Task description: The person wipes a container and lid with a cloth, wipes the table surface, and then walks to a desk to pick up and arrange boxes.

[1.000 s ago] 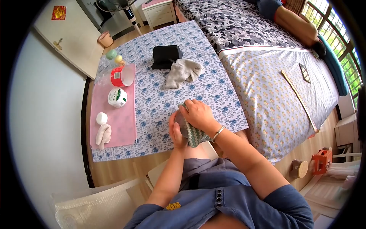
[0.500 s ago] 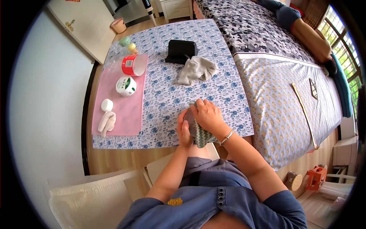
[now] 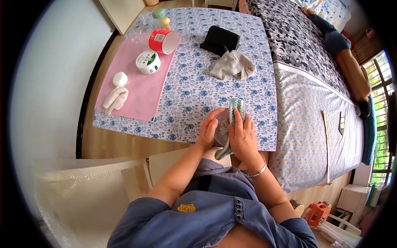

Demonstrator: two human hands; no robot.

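Observation:
Near the table's front edge, my left hand (image 3: pixel 208 131) curls round the side of a round, greyish, see-through container (image 3: pixel 221 127). My right hand (image 3: pixel 243 134) grips a green-and-white striped cloth (image 3: pixel 236 106) and presses it along the container's right side. One end of the cloth sticks up above my fingers, and the other hangs down towards my lap. The container's right part is hidden behind cloth and fingers. Further up the table lies a crumpled beige cloth (image 3: pixel 233 66), touching a black case (image 3: pixel 221 40).
A pink mat (image 3: pixel 136 97) on the flowered table holds a white tub with a green label (image 3: pixel 148 62), a red-and-white paper ring (image 3: pixel 164 41), a white round piece (image 3: pixel 120 79) and a beige cloth roll (image 3: pixel 116 100). At right, a person's leg (image 3: pixel 355 76) rests on the bed.
My right hand has shifted from the container's top to its right side, turning the cloth more upright. My left hand stays on the container. The whole view has swung.

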